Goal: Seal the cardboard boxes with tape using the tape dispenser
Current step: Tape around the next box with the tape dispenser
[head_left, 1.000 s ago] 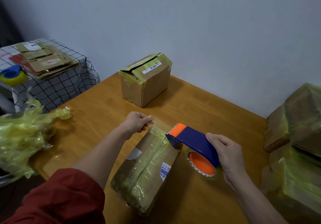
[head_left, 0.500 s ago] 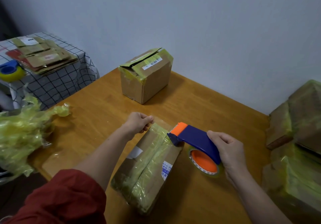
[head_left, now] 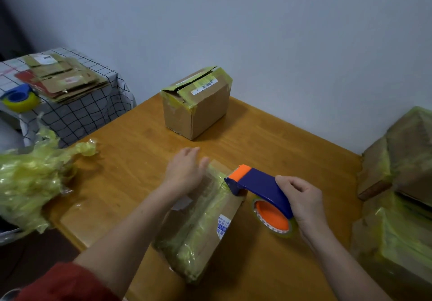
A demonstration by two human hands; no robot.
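From the head camera, a long brown cardboard box (head_left: 203, 226), its top wrapped in yellowish transparent tape, lies on the orange-brown wooden table (head_left: 140, 160) directly in front of the person. It bears a small blue and white label on its right side.

The left hand (head_left: 184, 172) lies on the far end of this box. Its fingers look stretched out and rather flat, not curled around anything, but the hand is a little blurred. The arm leads back to a red sleeve (head_left: 65, 282).

The right hand (head_left: 304, 202) grips the dark blue plastic tape dispenser (head_left: 259, 188) with its fingers curled around the handle. The orange front end of the dispenser rests at the far right edge of the box. Its roll of clear tape with an orange core (head_left: 272, 216) hangs just beside the right wall of the box.

A second, taller brown cardboard box (head_left: 198, 111) stands near the far edge of the table, and its top flaps are not fully closed. Crumpled yellow-green plastic film (head_left: 30, 179) lies at the left end of the table. Behind it, a side table with a black and white checked cloth (head_left: 77, 113) carries a pile of flattened cardboard (head_left: 65, 78) and another blue dispenser with a yellow roll (head_left: 18, 97). At the right, several taped boxes (head_left: 397, 184) are stacked.
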